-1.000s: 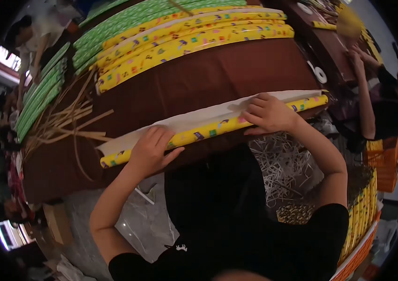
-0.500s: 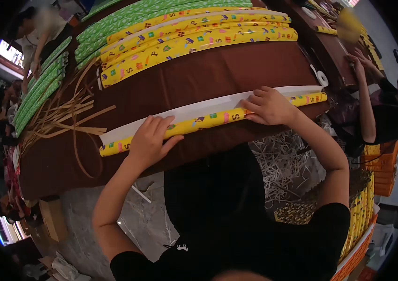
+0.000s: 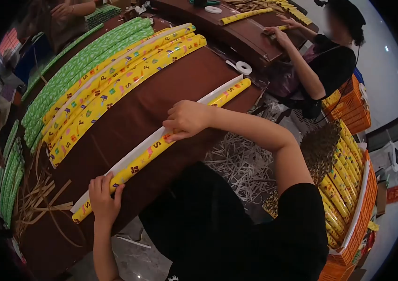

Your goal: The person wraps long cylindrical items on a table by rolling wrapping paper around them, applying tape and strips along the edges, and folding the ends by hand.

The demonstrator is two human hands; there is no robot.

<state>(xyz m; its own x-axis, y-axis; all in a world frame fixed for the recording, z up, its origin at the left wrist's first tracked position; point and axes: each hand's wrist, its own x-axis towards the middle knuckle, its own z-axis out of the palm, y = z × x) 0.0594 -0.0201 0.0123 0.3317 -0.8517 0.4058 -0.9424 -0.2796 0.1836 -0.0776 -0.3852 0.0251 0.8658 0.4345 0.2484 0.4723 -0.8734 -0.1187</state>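
Note:
A long, slim roll of yellow patterned wrapping paper [image 3: 148, 155] lies across the brown-covered table, with a white band of its loose sheet showing along the far side. Near the roll's lower-left end, my left hand [image 3: 104, 199] is closed over it, thumb on the near side. My right hand [image 3: 188, 121] grips the same roll past its middle, fingers curled over the top. The hands hide the paper beneath them.
Finished-looking yellow rolls [image 3: 126, 86] and green rolls [image 3: 84, 63] lie beyond. Brown strips [image 3: 44, 199] are at left, a white tape roll [image 3: 243, 68] at the far edge. Paper shreds [image 3: 243, 161] and an orange crate [image 3: 366, 196] are at right. A co-worker [image 3: 334, 65] works at another table.
The view has swung to the right, so the roll now slants steeply. My right hand sits closer to the roll's middle, and the white band looks narrower.

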